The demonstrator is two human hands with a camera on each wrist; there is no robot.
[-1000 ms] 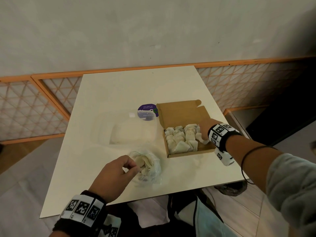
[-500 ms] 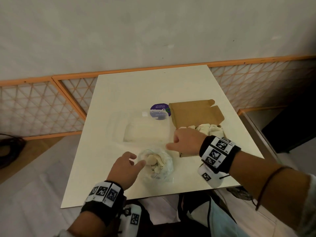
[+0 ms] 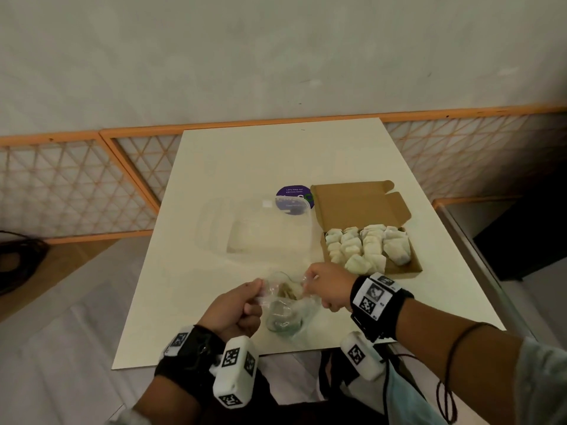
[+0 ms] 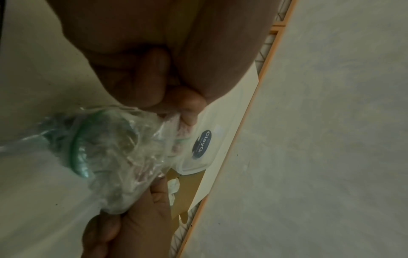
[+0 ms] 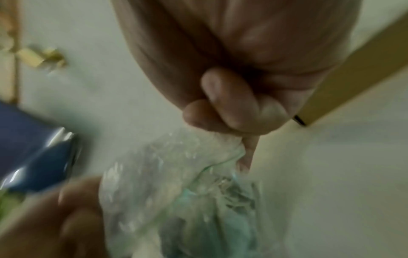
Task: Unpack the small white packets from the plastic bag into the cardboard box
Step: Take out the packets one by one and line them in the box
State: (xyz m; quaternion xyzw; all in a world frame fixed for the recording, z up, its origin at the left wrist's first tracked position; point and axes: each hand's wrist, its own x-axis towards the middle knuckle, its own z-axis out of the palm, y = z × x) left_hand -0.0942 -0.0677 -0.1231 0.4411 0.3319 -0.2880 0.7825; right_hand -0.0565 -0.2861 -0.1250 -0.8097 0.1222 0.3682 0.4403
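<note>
Both hands are working at the mouth of the plastic bag (image 3: 283, 305), a thin, crinkled, glossy clear film that is sitting near the front edge of the smooth cream table (image 3: 276, 154). The left hand (image 3: 233, 308) is pinching one side of the bag's rim between thumb and curled fingers, and the right hand (image 3: 329, 288) is pinching the opposite side, the film bunching under its fingertips in the right wrist view. A green strip is running around the bag's opening, and a few pale, rumpled packets are showing through the film, though how many I cannot tell.

Just beyond the right hand, the cardboard box (image 3: 408, 266) is lying open, flat and brown, its matte lid flap folded back. Small white packets (image 3: 368, 246), soft and pillowy, are filling its tray in crowded rows.

To the left of the box, a clear rigid plastic container (image 3: 260, 228) with rounded corners is resting on the table, partly overlapping a round dark purple sticker (image 3: 294, 196)
</note>
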